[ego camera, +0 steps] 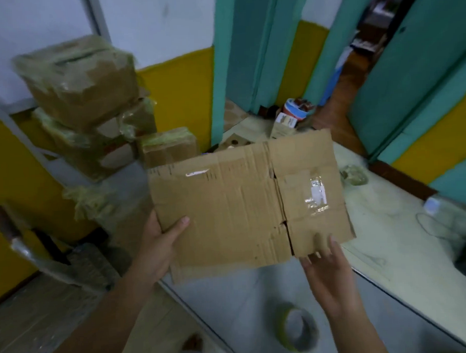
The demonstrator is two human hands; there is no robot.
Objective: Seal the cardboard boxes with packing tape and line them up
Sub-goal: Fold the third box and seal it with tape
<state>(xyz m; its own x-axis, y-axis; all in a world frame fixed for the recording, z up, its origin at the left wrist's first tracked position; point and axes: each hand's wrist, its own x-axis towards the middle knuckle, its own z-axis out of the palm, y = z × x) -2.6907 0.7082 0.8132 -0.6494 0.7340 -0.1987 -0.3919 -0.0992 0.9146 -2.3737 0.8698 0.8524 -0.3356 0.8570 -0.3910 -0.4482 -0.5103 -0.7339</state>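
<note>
The desk (384,239) fills the right and lower middle of the view, pale and scuffed, with a grey patch nearest the person.

Above it, a flattened cardboard box (228,216) is held in the air with its broad face toward the camera. It is creased down a vertical fold right of centre. Patches of clear tape shine on its right panel, and there is a small white mark near the top left.

At the left, against the yellow and white wall, sealed boxes (81,81) wrapped in greenish tape stand stacked on one another. A smaller taped box (169,147) sits just beside them, behind the flat box's top left corner.

The left hand (160,246) grips the flat box at its lower left corner, with the thumb (180,224) across the front face and the fingers hidden behind the card.

The right hand (329,276) is spread with fingers (336,249) straight and holds nothing. It reaches up to the box's lower right edge. The fingertips are blurred, so I cannot tell whether they touch the card.

A tape roll (297,325) with a greenish rim lies flat on the grey part of the desk, below the right hand.

A second small greenish roll (354,175) lies on the desk just right of the box.
</note>
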